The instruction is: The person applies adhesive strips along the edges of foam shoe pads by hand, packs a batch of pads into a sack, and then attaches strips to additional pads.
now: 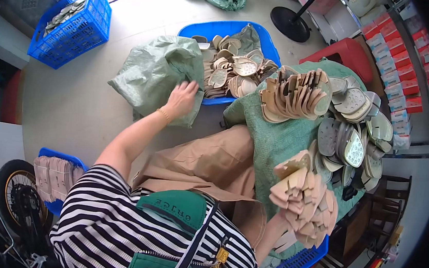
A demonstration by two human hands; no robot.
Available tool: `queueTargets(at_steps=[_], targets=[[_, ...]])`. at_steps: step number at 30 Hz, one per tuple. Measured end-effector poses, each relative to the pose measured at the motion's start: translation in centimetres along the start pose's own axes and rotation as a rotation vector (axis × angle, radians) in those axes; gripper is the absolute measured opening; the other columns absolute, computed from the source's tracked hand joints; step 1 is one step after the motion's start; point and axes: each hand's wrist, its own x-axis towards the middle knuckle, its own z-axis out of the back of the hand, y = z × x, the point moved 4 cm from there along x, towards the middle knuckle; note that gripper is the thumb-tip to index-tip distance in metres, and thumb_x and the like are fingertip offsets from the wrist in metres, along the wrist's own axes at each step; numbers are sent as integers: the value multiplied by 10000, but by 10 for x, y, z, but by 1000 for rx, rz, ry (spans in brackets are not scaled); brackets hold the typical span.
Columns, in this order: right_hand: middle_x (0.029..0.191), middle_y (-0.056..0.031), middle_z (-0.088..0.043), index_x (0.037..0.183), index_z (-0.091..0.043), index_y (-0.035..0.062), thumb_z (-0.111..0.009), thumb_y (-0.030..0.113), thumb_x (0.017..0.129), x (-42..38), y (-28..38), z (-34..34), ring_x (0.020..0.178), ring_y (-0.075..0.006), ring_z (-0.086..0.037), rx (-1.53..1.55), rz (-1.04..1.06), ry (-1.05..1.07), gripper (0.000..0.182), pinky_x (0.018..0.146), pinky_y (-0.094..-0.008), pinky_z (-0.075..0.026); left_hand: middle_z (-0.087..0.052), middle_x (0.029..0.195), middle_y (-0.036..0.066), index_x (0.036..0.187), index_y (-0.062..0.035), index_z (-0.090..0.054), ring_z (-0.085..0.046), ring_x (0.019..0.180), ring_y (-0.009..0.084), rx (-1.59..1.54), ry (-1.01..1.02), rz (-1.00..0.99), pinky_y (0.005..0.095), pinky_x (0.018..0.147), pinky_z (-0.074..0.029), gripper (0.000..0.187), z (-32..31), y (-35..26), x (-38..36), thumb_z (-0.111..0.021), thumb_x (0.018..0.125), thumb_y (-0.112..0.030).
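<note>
My left hand (pixel 180 100) is on the crumpled pale-green woven sack (pixel 153 71), its fingers bent over a fold beside the blue tub (pixel 265 35). In that tub lies a loose heap of beige and grey insole-like pieces (pixel 231 68). At the right, my right hand (pixel 279 224) is closed around the underside of a thick bundle of beige insole pieces (pixel 306 202). The bundle hides most of its fingers. Just beyond it, a green woven sheet (pixel 280 145) carries a row of beige pieces (pixel 295 98) and piles of grey, perforated ones (pixel 350 142).
A blue crate (pixel 75 27) with more pieces stands at the far left. Bundled beige pieces fill a blue basket (pixel 55 175) near a bicycle wheel (pixel 15 192). A red stool (pixel 343 56), a round black stand base (pixel 289 23) and shelved boxes (pixel 396 74) are at the right.
</note>
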Motion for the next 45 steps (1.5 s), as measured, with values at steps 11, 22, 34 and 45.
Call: queueTargets(at_steps=[11, 22, 34, 45], targets=[[1160, -68, -473, 1173, -431, 91, -396, 363, 880, 27, -171, -97, 1048, -194, -476, 644, -676, 241, 401, 912, -350, -381, -583, 862, 106, 986, -19, -557, -577, 755, 230, 72, 25, 738, 330, 677, -478, 284, 14, 176, 23, -584, 717, -108], [1110, -86, -514, 1152, -469, 106, -483, 350, 828, 82, -318, -174, 992, -237, -527, 209, -1013, 260, 406, 824, -440, -451, -625, 781, 82, 863, 20, -608, -603, 632, 128, -1443, -58, 1134, 259, 553, -505, 330, 115, 243, 28, -559, 839, -305], [1223, -142, -436, 1254, -365, 42, -676, 415, 704, 32, -455, -250, 1084, -329, -446, -529, -1420, 235, 734, 848, -512, -389, -612, 897, 120, 964, 57, -567, -605, 770, 164, -1788, 21, 1126, 287, 697, -502, 404, 136, 257, 21, -529, 847, -328], [1025, -85, -518, 1127, -453, 4, -581, 56, 748, 93, -448, -281, 900, -201, -526, -4, -966, 322, 404, 727, -330, -453, -620, 897, 139, 951, 37, -571, -624, 744, 184, -1829, -177, 1072, 286, 653, -520, 293, 143, 326, 37, -517, 862, -237]])
